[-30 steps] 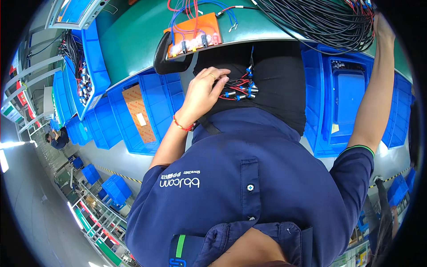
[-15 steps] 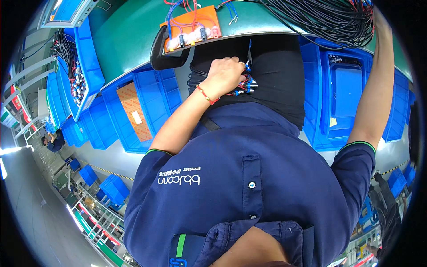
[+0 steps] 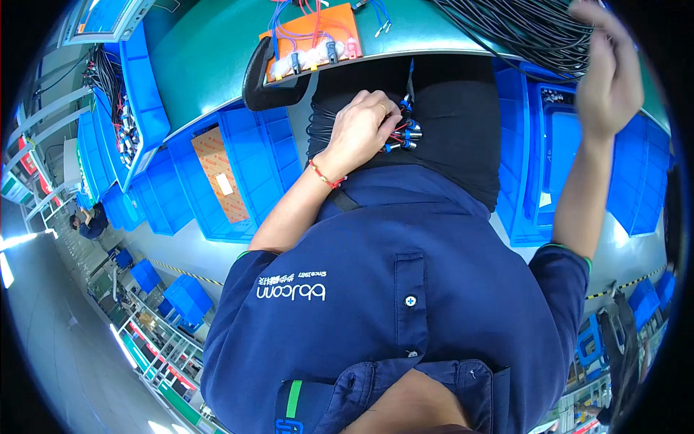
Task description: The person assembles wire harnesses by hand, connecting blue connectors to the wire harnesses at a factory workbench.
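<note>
On my lap, my left hand (image 3: 363, 129) is closed around a bundle of thin black cables (image 3: 321, 121). Metal cylindrical connectors (image 3: 412, 135) with blue rings and some red wires stick out past its fingertips. At the far right, my right hand (image 3: 611, 90) is raised beside a large pile of black cables (image 3: 524, 29) on the green bench. Its fingers are stretched apart, slightly smeared by motion, and nothing shows in them.
An orange board (image 3: 343, 23) with several connectors and red and blue wires sits at the green bench (image 3: 195, 65) edge. A black clamp (image 3: 254, 90) is beside it. Blue bins (image 3: 173, 195) stand left and right; one at left holds cables with metal connectors (image 3: 129, 137).
My right hand has come away from the cable pile, nearer to me, and its fingers are now spread. My left hand has shifted slightly left, showing more of the connectors.
</note>
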Tool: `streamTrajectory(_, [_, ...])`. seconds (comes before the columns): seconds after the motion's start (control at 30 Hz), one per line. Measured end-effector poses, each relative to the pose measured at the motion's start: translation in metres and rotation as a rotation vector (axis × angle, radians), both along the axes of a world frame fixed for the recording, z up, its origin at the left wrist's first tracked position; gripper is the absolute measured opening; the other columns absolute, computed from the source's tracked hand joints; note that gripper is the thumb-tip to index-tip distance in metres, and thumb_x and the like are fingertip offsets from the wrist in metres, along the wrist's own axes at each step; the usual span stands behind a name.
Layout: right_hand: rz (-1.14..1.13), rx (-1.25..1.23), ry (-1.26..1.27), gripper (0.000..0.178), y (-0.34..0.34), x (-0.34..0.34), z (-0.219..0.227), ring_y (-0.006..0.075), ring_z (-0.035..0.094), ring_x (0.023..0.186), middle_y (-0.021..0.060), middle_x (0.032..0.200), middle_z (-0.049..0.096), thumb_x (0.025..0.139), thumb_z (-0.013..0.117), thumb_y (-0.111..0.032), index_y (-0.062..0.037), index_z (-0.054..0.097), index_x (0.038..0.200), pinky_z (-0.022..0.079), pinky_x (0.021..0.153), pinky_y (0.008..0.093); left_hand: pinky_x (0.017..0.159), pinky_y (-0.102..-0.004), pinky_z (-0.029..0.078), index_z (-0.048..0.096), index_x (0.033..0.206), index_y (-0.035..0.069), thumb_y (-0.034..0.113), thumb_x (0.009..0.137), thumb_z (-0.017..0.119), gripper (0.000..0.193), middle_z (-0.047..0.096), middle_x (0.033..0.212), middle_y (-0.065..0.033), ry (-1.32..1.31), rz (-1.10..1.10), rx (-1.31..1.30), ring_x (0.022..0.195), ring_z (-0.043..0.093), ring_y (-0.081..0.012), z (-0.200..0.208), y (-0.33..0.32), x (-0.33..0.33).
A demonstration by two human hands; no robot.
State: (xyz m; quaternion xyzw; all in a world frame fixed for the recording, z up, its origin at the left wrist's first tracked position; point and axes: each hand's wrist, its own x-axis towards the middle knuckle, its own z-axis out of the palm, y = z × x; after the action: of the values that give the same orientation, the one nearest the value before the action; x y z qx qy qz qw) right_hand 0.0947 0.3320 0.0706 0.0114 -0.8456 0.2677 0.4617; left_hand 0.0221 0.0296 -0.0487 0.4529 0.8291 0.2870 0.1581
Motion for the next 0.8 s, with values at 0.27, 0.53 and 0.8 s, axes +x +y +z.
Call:
streamTrajectory(0.27, [0.33, -0.117, -0.656, 0.023, -0.107, 0.031, -0.083, 0.0265, 0.057, 0.088, 0.0101, 0.089, 0.058, 0.071, 0.061, -0.003, -0.0026, 0.06, 0.094, 0.044, 0.077, 0.036, 0.071, -0.0348, 0.048, 0.066, 0.084, 0.004, 0.012, 0.076, 0.067, 0.011, 0.056, 0.077, -0.0078, 0.176, -0.216, -0.152, 0.075, 0.057, -0.0251, -0.003, 0.013, -0.003])
streamTrajectory(0.53, [0.366, -0.014, -0.718, 0.024, -0.142, 0.046, -0.115, 0.0276, 0.055, 0.1, 0.0123, 0.098, 0.059, 0.08, 0.066, -0.017, -0.0033, 0.058, 0.098, 0.038, 0.096, 0.0433, 0.068, -0.0224, 0.048, 0.065, 0.092, -0.001, 0.011, 0.088, 0.064, 0.013, 0.066, 0.083, -0.0031, -0.833, 0.131, 0.094, 0.076, 0.059, -0.0061, 0.024, -0.001, 0.003])
streamTrajectory(0.8, [0.369, -0.955, -0.887, 0.022, -0.064, 0.09, -0.042, 0.0091, 0.054, 0.064, 0.005, 0.081, 0.058, 0.091, 0.058, -0.018, -0.0008, 0.061, 0.106, 0.043, 0.054, 0.0259, 0.066, -0.0209, 0.042, 0.065, 0.111, 0.0, 0.015, 0.094, 0.057, 0.023, 0.059, 0.085, -0.0006, -0.992, -0.043, 0.172, 0.071, 0.048, -0.0068, 0.05, -0.017, -0.003])
